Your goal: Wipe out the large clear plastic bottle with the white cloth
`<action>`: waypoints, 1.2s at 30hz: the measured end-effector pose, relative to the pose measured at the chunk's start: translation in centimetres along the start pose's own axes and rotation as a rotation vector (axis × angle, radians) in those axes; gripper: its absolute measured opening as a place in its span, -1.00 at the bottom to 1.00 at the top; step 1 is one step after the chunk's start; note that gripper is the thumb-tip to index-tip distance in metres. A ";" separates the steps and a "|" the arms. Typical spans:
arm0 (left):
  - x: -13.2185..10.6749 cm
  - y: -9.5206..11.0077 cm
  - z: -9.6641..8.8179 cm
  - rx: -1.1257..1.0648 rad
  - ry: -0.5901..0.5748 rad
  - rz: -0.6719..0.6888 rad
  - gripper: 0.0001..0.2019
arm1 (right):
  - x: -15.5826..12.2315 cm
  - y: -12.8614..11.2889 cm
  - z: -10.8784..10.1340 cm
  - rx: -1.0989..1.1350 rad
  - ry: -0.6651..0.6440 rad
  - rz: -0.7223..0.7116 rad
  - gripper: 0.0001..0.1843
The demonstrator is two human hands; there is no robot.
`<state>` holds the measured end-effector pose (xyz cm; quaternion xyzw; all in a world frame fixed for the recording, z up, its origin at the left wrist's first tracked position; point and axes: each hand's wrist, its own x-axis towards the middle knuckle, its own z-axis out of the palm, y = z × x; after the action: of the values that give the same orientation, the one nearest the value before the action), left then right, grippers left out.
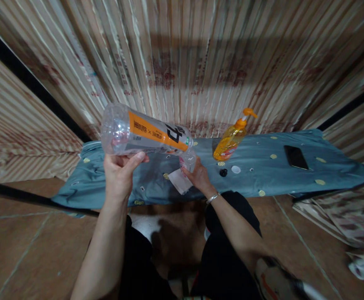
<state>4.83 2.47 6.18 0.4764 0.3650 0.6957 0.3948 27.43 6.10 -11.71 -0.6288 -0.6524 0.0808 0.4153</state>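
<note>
My left hand [121, 175] is closed around the underside of a large clear plastic bottle [147, 131] with an orange and grey label. The bottle lies tilted in the air, its base to the left and its narrow end lower on the right. At that narrow end my right hand [199, 177] grips a small clear plastic container [187, 159] with a pinkish mark. Whether the two touch, I cannot tell; the fingers partly hide the container. Under my right hand a white tissue [179, 181] lies on the cloth.
Blue-green patterned cloth [250, 183] covers the narrow table. To the right stand an orange pump bottle [230, 141], a small black cap [223, 172] and a white lid [236, 169]. Farther right lies a black phone [296, 157]. Striped curtains [182, 62] hang behind, with dark frame poles at both sides.
</note>
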 end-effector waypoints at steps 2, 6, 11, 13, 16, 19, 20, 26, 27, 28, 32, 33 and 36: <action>0.0 0.0 -0.1 0.008 0.003 -0.004 -0.47 | 0.0 0.0 0.0 -0.001 -0.011 0.007 -0.36; 0.2 -0.2 -0.2 0.018 0.006 -0.015 -0.46 | -0.1 0.1 0.0 0.017 -0.017 0.007 -0.36; 0.3 -0.3 -0.2 0.016 0.019 -0.008 -0.40 | -0.1 0.0 0.1 0.016 -0.004 0.013 -0.33; 0.4 -0.2 -0.3 0.013 0.019 -0.003 -0.37 | -0.1 -0.1 0.0 0.028 -0.024 0.019 -0.29; 0.4 -0.2 -0.3 0.023 0.001 -0.005 -0.35 | 0.0 -0.2 -0.4 0.053 -0.054 0.035 -0.27; 0.4 -0.1 -0.3 0.022 0.000 -0.010 -0.32 | 0.0 -0.3 -0.7 0.054 -0.059 0.038 -0.30; 0.5 -0.1 -0.3 0.020 0.001 -0.009 -0.31 | 0.0 -0.3 -0.7 0.052 -0.056 0.038 -0.32; 0.6 -0.2 -0.2 0.018 0.002 0.005 -0.29 | -0.1 -0.3 -0.6 0.044 -0.042 0.027 -0.31; 0.6 -0.2 -0.2 0.012 0.003 0.007 -0.29 | -0.1 -0.3 -0.6 0.039 -0.044 0.028 -0.31; 0.6 -0.2 -0.2 0.008 0.003 0.009 -0.30 | -0.1 -0.2 -0.5 0.034 -0.045 0.028 -0.30; 0.6 -0.2 -0.2 0.010 0.000 0.014 -0.39 | -0.1 -0.1 -0.3 0.014 -0.030 0.020 -0.32; 0.6 -0.3 -0.2 0.012 -0.001 0.016 -0.41 | -0.1 -0.1 -0.3 0.012 -0.021 0.014 -0.33; 0.7 -0.4 -0.1 0.007 0.003 0.030 -0.44 | -0.2 -0.1 -0.1 0.016 -0.007 0.005 -0.38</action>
<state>4.60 3.24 6.08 0.4819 0.3610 0.7010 0.3821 27.43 5.88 -11.66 -0.6266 -0.6518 0.0894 0.4177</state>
